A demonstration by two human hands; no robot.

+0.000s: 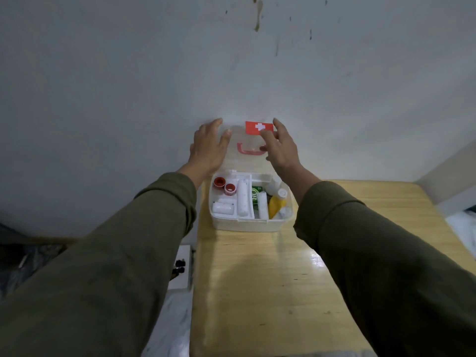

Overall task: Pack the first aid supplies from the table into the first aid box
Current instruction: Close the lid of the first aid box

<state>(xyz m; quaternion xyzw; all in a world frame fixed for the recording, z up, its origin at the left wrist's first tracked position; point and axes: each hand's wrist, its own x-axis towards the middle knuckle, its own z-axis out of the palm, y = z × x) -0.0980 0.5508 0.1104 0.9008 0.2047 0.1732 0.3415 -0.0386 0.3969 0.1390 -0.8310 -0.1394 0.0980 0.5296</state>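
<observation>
The white first aid box (247,225) stands at the far end of the wooden table, against the wall. Its translucent lid (244,161) is raised upright, with a red handle (248,150) and a red cross label (258,128). Inside lie two red tape rolls (224,185), white bandage rolls (243,198), a green packet (255,198), a yellow bottle (275,206) and small white bottles (282,194). My left hand (208,148) grips the lid's left edge. My right hand (280,146) holds its right edge, thumb on the front.
The light wooden table (270,279) stretches toward me from the box. A grey stained wall (231,60) rises right behind the lid. Left of the table, lower down, a white surface (181,266) carries small dark objects. Something white lies at the far right (463,228).
</observation>
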